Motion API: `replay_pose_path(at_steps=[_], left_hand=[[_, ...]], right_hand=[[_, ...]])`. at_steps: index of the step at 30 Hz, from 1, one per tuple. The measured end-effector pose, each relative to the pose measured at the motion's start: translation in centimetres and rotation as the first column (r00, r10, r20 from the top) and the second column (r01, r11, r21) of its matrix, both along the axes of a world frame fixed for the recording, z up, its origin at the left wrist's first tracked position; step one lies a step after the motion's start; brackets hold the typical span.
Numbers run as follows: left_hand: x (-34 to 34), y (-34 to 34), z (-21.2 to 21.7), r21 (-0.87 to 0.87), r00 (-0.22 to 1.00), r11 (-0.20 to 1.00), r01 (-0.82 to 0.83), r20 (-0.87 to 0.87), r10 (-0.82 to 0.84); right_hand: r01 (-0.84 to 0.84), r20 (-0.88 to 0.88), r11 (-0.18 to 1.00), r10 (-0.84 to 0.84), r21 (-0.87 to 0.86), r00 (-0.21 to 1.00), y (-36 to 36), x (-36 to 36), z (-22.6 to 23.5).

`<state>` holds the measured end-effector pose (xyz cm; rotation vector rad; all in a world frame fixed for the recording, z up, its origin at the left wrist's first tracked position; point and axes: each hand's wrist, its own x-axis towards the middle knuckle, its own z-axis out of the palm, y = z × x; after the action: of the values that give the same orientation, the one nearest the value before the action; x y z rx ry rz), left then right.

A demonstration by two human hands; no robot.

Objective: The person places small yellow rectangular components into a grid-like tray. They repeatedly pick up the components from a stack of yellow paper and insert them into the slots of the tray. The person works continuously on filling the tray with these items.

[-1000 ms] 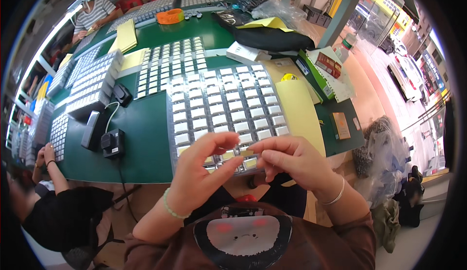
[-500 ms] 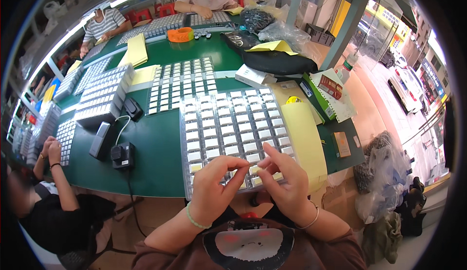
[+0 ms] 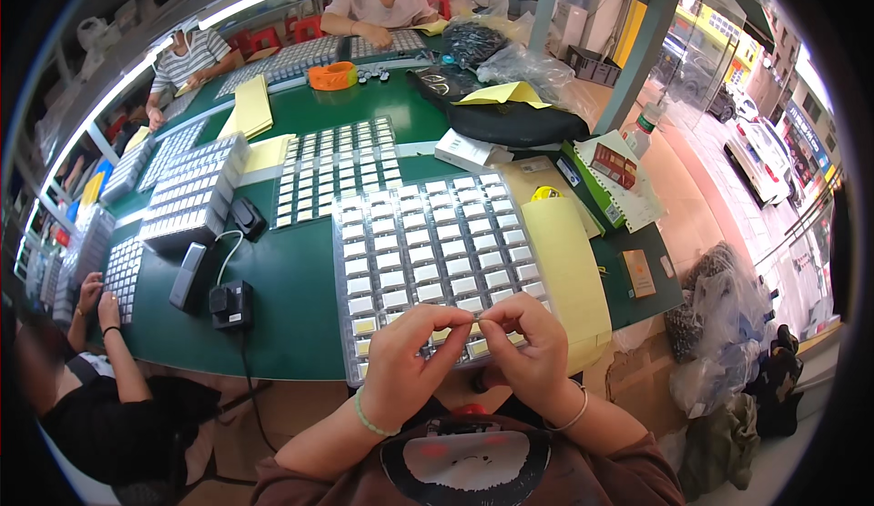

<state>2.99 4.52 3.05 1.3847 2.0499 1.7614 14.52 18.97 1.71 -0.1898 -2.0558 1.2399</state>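
Note:
A clear plastic tray (image 3: 342, 286) lies before me on the table, filled with rows of small white rectangular blocks. Some blocks in its nearest rows show yellow tops. Above this near end, my left hand (image 3: 407, 353) pinches with thumb and forefinger. My right hand (image 3: 530, 349) is pinched too, its fingertips meeting those of the left. Whatever lies between the fingertips is too small and covered to name. The hands hide part of the tray's near rows.
Left of the tray, a black adapter (image 3: 230, 306) trails a cable over the green table (image 3: 291, 324). Beyond stand a second tray (image 3: 337, 171) and stacked trays (image 3: 193, 192). Yellow paper (image 3: 569, 278) lies on the right. Other people work at the far side and left.
The right thumb and forefinger, spread apart before, have closed together and now meet the left fingertips. The view has shifted slightly; the tray stays in place.

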Motion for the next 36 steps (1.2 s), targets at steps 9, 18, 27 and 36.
replay_pose_path(at_steps=[9,18,27,36], left_hand=[[-0.7,-0.4,0.4,-0.162,0.992,0.983,-0.088,-0.104,0.071],[-1.6,-0.5,-1.4,-0.242,0.949,0.970,0.005,-0.305,-0.081],[-1.3,-0.6,-1.6,-0.284,0.962,0.959,0.012,-0.260,-0.089],[-1.4,-0.6,-2.0,-0.289,0.956,0.957,0.008,-0.277,-0.092]], right_hand=[[0.008,0.346,0.946,0.111,-0.324,0.931,2.7,0.2,0.6],[0.054,0.599,0.804,0.395,-0.593,0.696,6.9,-1.9,3.5],[0.107,0.641,0.759,0.455,-0.642,0.619,6.8,-2.8,3.3],[0.154,0.640,0.737,0.440,-0.658,0.629,6.8,-3.1,2.8]])
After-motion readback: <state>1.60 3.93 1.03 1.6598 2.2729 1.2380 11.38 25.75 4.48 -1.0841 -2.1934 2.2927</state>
